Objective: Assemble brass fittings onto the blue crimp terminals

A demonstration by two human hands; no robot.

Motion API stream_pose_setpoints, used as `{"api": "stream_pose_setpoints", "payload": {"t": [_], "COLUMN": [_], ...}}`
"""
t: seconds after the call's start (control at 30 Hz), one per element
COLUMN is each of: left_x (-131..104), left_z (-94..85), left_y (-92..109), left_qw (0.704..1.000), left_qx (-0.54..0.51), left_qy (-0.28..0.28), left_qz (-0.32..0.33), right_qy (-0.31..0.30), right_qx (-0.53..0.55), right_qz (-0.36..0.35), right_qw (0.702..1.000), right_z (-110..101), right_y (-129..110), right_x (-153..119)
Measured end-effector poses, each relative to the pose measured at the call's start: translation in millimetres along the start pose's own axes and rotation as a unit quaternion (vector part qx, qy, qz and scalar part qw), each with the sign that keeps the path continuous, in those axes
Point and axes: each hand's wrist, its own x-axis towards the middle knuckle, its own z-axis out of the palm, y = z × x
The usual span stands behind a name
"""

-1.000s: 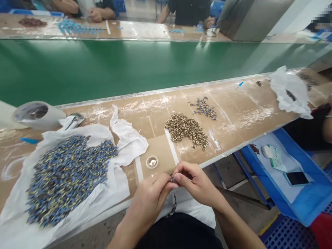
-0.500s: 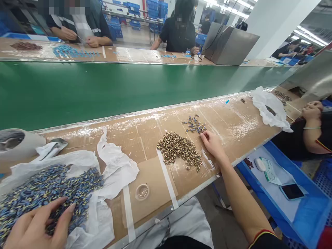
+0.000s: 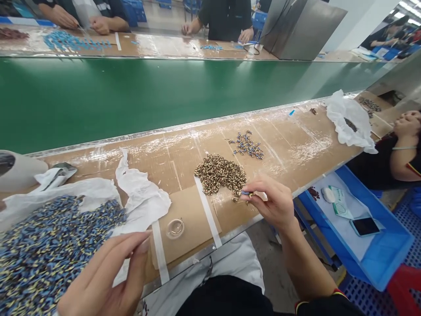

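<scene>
My right hand [image 3: 274, 202] pinches a small blue-and-yellow piece [image 3: 246, 193] between thumb and forefinger, at the near right edge of a pile of brown-and-gold small parts [image 3: 220, 173]. Closed in a pinch, my left hand [image 3: 108, 272] hovers over the near edge of the white paper; whatever its fingertips hold is too small to make out. Left of it, a large heap of blue, yellow and dark pieces [image 3: 49, 245] lies on crumpled white paper [image 3: 143, 193]. Beyond the brown-and-gold pile is a loose scatter of blue-and-gold pieces [image 3: 248, 145].
A small clear round dish [image 3: 175, 228] sits on cardboard. A white roll [image 3: 19, 171] stands at far left. Behind the bench runs a green belt [image 3: 148, 96], with people working across it. On the right are a blue tray [image 3: 391, 250] holding a phone [image 3: 365, 226] and a co-worker's hands [image 3: 408, 123].
My left hand has risen from the heap and moved right, its fingers now pinched. My right hand has come back from the scatter toward me, with a blue-and-yellow piece visible in its fingers.
</scene>
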Motion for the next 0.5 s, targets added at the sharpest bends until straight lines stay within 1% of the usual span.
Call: {"api": "stream_pose_setpoints", "payload": {"t": [0.07, 0.1, 0.2, 0.37, 0.5], "left_x": [2.7, 3.0, 0.6, -9.5, -14.5], "left_z": [4.5, 5.1, 2.5, -4.4, -5.5], "left_y": [1.8, 1.6, -1.8, -9.0, -9.4], "left_qw": [1.000, 1.000, 0.999, 0.994, 0.991], "left_qx": [0.020, 0.026, 0.043, 0.067, 0.080], "left_qy": [0.007, 0.010, 0.005, 0.000, -0.001], "left_qz": [0.015, 0.011, -0.023, -0.090, -0.106], "right_qy": [-0.005, -0.004, 0.001, 0.021, 0.033], "right_qx": [0.016, 0.019, 0.032, 0.057, 0.109], "right_qz": [-0.005, -0.009, -0.020, -0.015, -0.001], "right_qw": [1.000, 1.000, 0.999, 0.998, 0.993], "right_z": [1.8, 2.4, 2.8, 4.0, 6.2], "right_y": [-8.9, -11.7, -16.3, -20.0, -24.1], "right_x": [1.4, 1.2, -0.1, -0.3, -0.2]}}
